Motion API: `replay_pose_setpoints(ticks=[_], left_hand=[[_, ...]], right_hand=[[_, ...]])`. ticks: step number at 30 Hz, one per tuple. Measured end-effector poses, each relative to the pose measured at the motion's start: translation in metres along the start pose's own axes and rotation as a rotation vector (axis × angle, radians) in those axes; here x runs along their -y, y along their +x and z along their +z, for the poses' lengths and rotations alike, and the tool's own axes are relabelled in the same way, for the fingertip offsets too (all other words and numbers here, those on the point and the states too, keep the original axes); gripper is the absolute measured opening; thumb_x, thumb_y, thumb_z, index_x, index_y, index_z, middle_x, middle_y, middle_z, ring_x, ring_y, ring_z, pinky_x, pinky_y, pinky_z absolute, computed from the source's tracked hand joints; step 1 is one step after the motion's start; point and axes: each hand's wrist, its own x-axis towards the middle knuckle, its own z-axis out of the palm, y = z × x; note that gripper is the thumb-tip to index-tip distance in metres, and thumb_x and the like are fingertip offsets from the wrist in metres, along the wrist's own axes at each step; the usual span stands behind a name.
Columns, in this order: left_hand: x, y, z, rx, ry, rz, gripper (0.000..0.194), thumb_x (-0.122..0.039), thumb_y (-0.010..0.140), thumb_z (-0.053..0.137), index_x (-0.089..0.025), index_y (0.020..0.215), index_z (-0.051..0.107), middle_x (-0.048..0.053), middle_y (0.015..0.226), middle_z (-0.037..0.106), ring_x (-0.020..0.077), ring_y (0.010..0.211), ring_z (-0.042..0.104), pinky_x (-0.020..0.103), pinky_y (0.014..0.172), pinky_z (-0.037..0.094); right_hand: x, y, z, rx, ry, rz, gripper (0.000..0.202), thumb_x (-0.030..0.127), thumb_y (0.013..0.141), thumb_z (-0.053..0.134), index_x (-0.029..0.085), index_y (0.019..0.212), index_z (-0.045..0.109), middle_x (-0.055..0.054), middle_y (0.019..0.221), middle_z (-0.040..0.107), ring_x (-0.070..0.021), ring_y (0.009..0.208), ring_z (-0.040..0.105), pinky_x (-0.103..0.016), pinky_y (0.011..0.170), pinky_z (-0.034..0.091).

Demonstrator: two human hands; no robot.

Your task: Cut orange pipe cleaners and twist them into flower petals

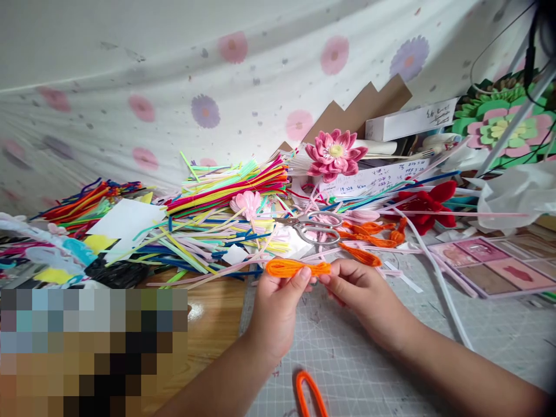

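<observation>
My left hand (278, 301) pinches a flat looped bundle of orange pipe cleaner (282, 267) between thumb and fingers, above the grey cutting mat (347, 376). At the bundle's right end, my right hand (360, 295) has its thumb and forefinger closed on the orange stems. Nearer to me, a bent orange pipe cleaner (309, 394) lies on the mat as a narrow loop. Several finished-looking orange pieces (367, 231) rest behind my right hand, beside silver scissors (319, 226).
Piles of coloured pipe cleaners (230, 191) spread across the back and left. A pink flower (335, 153) and a red flower (430, 205) stand behind the mat. A palette (499, 263) lies at the right, near white plastic (508, 194).
</observation>
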Motion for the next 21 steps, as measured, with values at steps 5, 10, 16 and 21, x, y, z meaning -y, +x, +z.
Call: replay_pose_setpoints(ticks=[5, 10, 16, 21], left_hand=[[0.003, -0.001, 0.004, -0.025, -0.007, 0.032, 0.012, -0.020, 0.073, 0.058, -0.016, 0.084, 0.055, -0.001, 0.073, 0.059, 0.0103, 0.066, 0.055, 0.025, 0.067, 0.045], [0.006, -0.001, 0.006, -0.109, 0.275, 0.267, 0.016, -0.017, 0.072, 0.059, -0.018, 0.086, 0.051, 0.000, 0.084, 0.053, 0.0101, 0.072, 0.053, 0.022, 0.068, 0.044], [0.004, 0.001, 0.008, -0.107, 0.488, 0.395, 0.007, -0.015, 0.074, 0.055, -0.016, 0.081, 0.053, 0.002, 0.083, 0.054, 0.0126, 0.079, 0.053, 0.025, 0.076, 0.043], [0.003, 0.000, 0.006, -0.099, 0.588, 0.497, 0.009, -0.013, 0.075, 0.055, -0.018, 0.081, 0.054, 0.001, 0.081, 0.058, 0.0133, 0.080, 0.056, 0.025, 0.077, 0.043]], right_hand=[[-0.004, 0.001, 0.008, -0.110, -0.076, -0.001, 0.022, 0.034, 0.074, 0.053, 0.016, 0.061, 0.049, 0.003, 0.055, 0.045, -0.0083, 0.048, 0.035, -0.021, 0.045, 0.027], [-0.007, -0.001, 0.011, -0.168, -0.096, 0.049, 0.025, 0.036, 0.071, 0.055, 0.016, 0.057, 0.048, 0.004, 0.051, 0.044, -0.0086, 0.046, 0.034, -0.021, 0.044, 0.026], [-0.007, -0.002, 0.014, -0.154, 0.123, 0.089, 0.027, 0.036, 0.069, 0.059, 0.016, 0.055, 0.048, 0.004, 0.047, 0.045, -0.0071, 0.043, 0.031, -0.021, 0.043, 0.023], [-0.003, -0.005, 0.018, -0.155, 0.326, 0.182, 0.028, 0.036, 0.064, 0.066, 0.014, 0.056, 0.051, 0.003, 0.049, 0.051, -0.0057, 0.042, 0.036, -0.019, 0.042, 0.025]])
